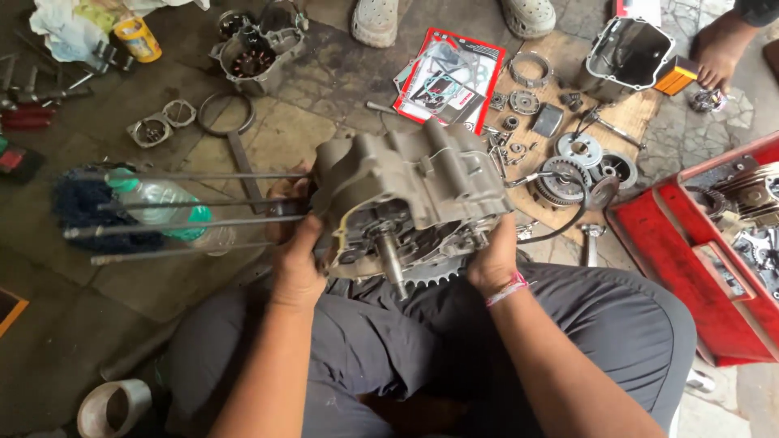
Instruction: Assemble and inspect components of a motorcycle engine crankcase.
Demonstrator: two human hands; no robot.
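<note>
Subject: engine case [410, 191], grey cast metal, held above the person's lap over the floor [105, 284], with four long studs [187, 215] projecting to the person's left and a short shaft [391, 261] pointing toward the body. A toothed sprocket [434, 274] shows at its lower edge.

Risks, as judged from this moment:
- The case looks heavy and is carried by the two hands alone, with nothing seen beneath it but the knees. A slip at either side would likely drop it onto the legs or the floor, and the studs could bend.
- The stud tips reach out over a plastic bottle [166, 207] and a blue cloth [85, 211]; swinging the case could knock the bottle over or snag the cloth.
- Small loose parts lie on the cardboard [633, 118] just beyond the case. Tilting it forward could scatter them.
- A black cable [560, 219] trails from the right side and may catch.

Hand pose:
- Left hand [294, 258]: forearm rising from the lower frame, palm against the stud end of the case, fingers wrapped round its edge. The grip is closed on the casting.
- Right hand [492, 258]: wrist bent inward, a band at the wrist, fingers curled under the opposite lower corner. This grip is likewise closed on the case, though the fingertips are hidden.

A red toolbox [690, 268] stands to the right.
</note>
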